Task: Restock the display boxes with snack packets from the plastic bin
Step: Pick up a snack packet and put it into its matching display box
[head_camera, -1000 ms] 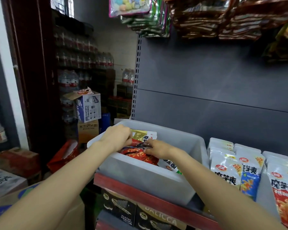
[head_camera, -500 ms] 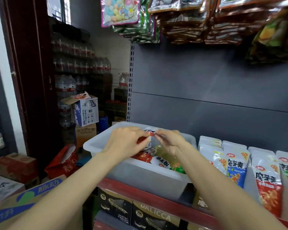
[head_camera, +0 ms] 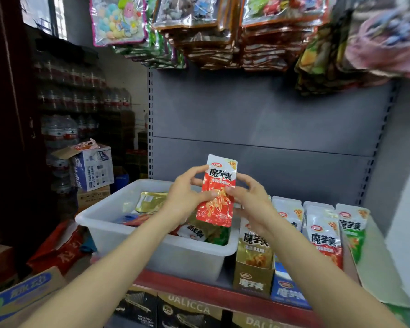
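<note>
Both hands pinch the red snack packet [head_camera: 217, 192]: left hand [head_camera: 185, 197] at its nine o'clock edge, right hand [head_camera: 251, 200] at three o'clock. It looks light, soft and slippery, so the flat side edges are the best hold.

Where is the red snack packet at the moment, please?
In the head view, the red snack packet is at centre, held upright between the left hand and right hand, above the white plastic bin on its right side.

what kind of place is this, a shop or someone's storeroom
Most likely a small grocery or convenience shop. Bagged goods hang above a grey retail shelf panel, display boxes of snack packets line the shelf, and bottled water is stacked at the back.
</note>
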Action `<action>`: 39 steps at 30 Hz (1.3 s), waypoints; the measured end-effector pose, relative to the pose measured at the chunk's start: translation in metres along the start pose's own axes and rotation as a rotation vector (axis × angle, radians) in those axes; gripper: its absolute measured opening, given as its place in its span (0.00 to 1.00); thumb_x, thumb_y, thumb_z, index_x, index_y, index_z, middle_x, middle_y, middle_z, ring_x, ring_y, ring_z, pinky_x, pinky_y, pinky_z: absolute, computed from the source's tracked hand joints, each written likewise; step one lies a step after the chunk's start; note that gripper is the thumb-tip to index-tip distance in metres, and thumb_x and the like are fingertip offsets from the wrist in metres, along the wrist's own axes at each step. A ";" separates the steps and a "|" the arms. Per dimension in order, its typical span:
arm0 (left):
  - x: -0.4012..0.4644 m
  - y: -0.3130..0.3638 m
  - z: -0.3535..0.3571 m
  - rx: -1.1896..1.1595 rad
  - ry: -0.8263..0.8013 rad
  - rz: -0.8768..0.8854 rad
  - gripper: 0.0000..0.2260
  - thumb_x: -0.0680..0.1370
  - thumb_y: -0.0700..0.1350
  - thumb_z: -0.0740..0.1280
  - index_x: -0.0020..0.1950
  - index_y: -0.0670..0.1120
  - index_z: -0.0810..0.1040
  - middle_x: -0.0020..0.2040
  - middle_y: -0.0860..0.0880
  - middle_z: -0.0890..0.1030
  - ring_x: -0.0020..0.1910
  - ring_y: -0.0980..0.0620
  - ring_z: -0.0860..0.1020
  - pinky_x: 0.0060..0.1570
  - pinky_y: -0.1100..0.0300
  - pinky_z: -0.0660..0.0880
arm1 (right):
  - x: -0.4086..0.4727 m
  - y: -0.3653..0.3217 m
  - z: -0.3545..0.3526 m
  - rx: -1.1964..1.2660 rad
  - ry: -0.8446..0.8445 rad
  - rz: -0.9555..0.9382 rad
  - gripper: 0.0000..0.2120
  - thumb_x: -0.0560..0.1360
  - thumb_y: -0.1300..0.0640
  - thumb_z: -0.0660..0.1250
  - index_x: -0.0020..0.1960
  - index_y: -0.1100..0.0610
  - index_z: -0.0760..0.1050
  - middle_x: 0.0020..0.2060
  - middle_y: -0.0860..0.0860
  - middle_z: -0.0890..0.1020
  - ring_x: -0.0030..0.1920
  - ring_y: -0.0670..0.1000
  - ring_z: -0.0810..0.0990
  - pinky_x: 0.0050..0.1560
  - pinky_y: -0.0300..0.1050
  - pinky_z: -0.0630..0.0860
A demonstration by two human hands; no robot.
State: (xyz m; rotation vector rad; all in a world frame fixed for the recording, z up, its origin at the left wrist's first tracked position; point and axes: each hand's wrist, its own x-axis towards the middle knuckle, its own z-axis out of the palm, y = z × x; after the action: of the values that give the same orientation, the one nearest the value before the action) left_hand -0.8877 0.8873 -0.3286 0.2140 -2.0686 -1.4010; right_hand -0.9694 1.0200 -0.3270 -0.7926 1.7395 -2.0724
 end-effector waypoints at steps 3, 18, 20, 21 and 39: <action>0.001 0.009 0.031 -0.009 -0.049 0.033 0.30 0.71 0.40 0.74 0.68 0.58 0.66 0.49 0.51 0.80 0.46 0.53 0.81 0.42 0.54 0.81 | -0.012 -0.006 -0.039 -0.099 0.033 -0.048 0.16 0.76 0.64 0.66 0.61 0.53 0.71 0.47 0.56 0.83 0.43 0.53 0.83 0.38 0.48 0.81; 0.018 0.033 0.200 0.228 -0.208 0.124 0.07 0.73 0.41 0.72 0.45 0.45 0.74 0.37 0.52 0.78 0.38 0.55 0.78 0.39 0.65 0.76 | -0.043 -0.008 -0.203 -0.456 0.341 -0.168 0.09 0.73 0.65 0.69 0.45 0.54 0.72 0.39 0.52 0.81 0.43 0.53 0.82 0.37 0.45 0.79; 0.019 0.029 0.206 0.289 -0.203 0.136 0.07 0.74 0.43 0.71 0.44 0.46 0.74 0.39 0.51 0.80 0.39 0.55 0.77 0.37 0.66 0.72 | -0.042 -0.001 -0.213 -0.572 0.350 -0.173 0.08 0.72 0.63 0.71 0.42 0.54 0.73 0.41 0.53 0.81 0.46 0.55 0.82 0.43 0.52 0.80; 0.018 0.027 0.208 0.294 -0.203 0.145 0.07 0.74 0.43 0.71 0.45 0.46 0.73 0.39 0.52 0.80 0.39 0.56 0.77 0.37 0.66 0.72 | -0.042 0.003 -0.216 -0.623 0.345 -0.170 0.08 0.72 0.61 0.71 0.41 0.53 0.73 0.42 0.53 0.82 0.46 0.55 0.82 0.46 0.54 0.80; 0.012 0.011 0.213 0.559 -0.284 0.208 0.11 0.73 0.39 0.71 0.52 0.44 0.75 0.45 0.48 0.77 0.46 0.49 0.77 0.47 0.56 0.76 | -0.034 0.014 -0.212 -1.280 0.210 -0.150 0.15 0.72 0.59 0.71 0.57 0.54 0.71 0.56 0.53 0.75 0.46 0.50 0.73 0.45 0.44 0.71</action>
State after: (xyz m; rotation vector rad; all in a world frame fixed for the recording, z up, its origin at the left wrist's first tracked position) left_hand -1.0175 1.0527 -0.3650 0.0230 -2.5999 -0.7389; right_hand -1.0705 1.2055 -0.3698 -1.0001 3.1711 -0.8757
